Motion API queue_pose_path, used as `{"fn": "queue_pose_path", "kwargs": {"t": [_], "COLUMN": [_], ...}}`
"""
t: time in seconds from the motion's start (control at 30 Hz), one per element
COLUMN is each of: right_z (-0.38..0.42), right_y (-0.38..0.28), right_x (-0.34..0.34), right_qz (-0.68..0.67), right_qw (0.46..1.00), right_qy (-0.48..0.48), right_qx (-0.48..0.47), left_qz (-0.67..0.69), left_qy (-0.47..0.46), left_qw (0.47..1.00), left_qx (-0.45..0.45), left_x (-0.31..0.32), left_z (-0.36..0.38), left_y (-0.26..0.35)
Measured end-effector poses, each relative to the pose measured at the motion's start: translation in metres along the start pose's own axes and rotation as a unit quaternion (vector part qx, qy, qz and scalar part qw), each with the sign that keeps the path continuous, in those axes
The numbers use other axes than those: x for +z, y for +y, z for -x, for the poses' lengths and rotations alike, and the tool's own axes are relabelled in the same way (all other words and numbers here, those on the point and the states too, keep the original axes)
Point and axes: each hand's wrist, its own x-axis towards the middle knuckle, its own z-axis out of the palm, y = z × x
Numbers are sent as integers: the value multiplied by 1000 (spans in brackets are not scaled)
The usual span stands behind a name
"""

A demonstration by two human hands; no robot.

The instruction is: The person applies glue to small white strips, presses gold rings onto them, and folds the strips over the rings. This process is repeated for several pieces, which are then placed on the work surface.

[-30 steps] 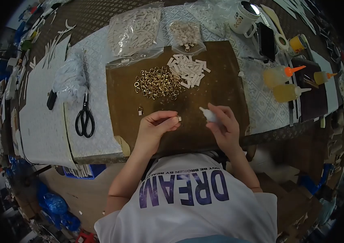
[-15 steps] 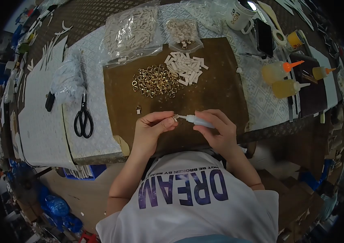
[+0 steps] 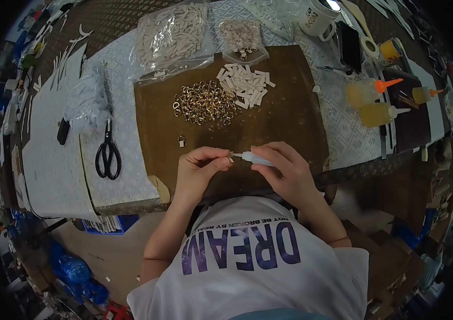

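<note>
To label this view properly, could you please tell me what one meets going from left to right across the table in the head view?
Black scissors, left hand, right hand, phone, yellow jar, small bottle with an orange tip.

The light is dim and cool, with glare on the bag and mug. Thin white streaks glow at the left edge. Shadow darkens the mat; wide-angle distortion bends the desk, and the corners fall black.
</note>
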Motion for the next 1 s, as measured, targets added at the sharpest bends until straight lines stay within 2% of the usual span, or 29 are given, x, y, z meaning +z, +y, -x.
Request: {"fn": "queue_pose_path", "kwargs": {"t": [0.17,0.27,0.37,0.47,0.57,0.67,0.77,0.93,1.0], "right_z": [-3,-2,-6,1,4,11,11,8,6], "right_y": [-7,2,5,19,29,46,44,24,17], "right_x": [-2,0,-6,-5,-6,-6,-7,-1,2], "right_qz": [29,-15,-89,-251,-385,-441,-442,-209,-134], "right_qw": [999,998,991,948,895,864,862,967,985], "right_qy": [-25,-25,-36,-7,49,64,75,43,34], "right_qx": [18,51,89,196,220,235,235,140,105], "left_qz": [14,36,170,206,202,190,169,126,104], "left_qy": [5,-4,7,8,16,12,8,33,39], "left_qw": [1000,999,978,967,969,973,978,987,991], "left_qx": [-25,-37,-121,-146,-145,-134,-121,-91,-72], "left_x": [0,-4,-7,-9,-8,-7,-6,1,3], "left_z": [1,0,1,0,0,-1,-2,-1,0], "left_y": [-3,-5,-4,-3,0,0,1,5,5]}}
